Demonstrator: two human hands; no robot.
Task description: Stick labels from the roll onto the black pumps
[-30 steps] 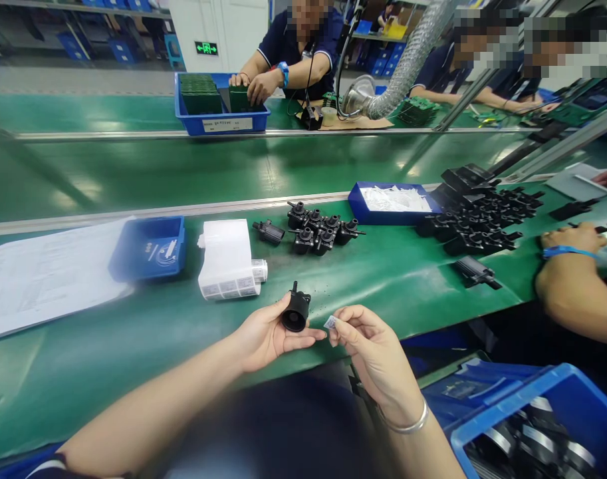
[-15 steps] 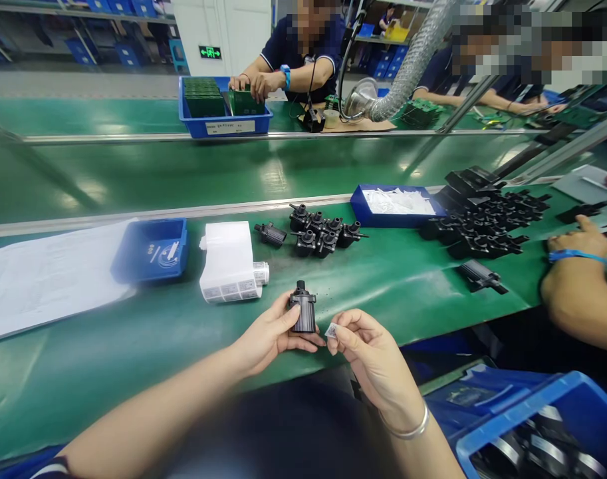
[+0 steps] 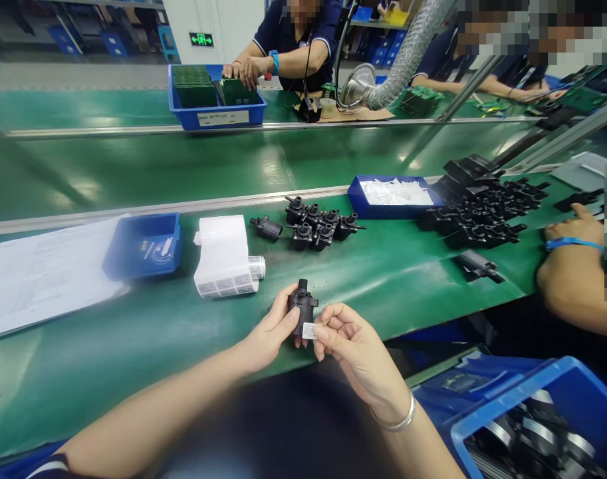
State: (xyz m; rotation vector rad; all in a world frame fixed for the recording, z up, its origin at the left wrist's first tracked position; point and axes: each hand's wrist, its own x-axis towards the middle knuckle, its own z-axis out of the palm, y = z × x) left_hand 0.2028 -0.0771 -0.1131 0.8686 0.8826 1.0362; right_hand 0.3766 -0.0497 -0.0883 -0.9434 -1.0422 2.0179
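My left hand grips a small black cylindrical pump part, held upright above the near edge of the green bench. My right hand pinches a small white label and presses it against the side of the part. Both hands meet at the part. A roll of white labels lies just behind them. A cluster of several identical black parts sits further back.
A small blue tray and paper sheets lie at left. A blue tray of white pieces and a heap of black parts lie at right, near a co-worker's arm. A blue bin stands at lower right.
My left hand turned the black part from mouth-toward-me to upright. My right hand brought the white label leftward until it touches the part's side.
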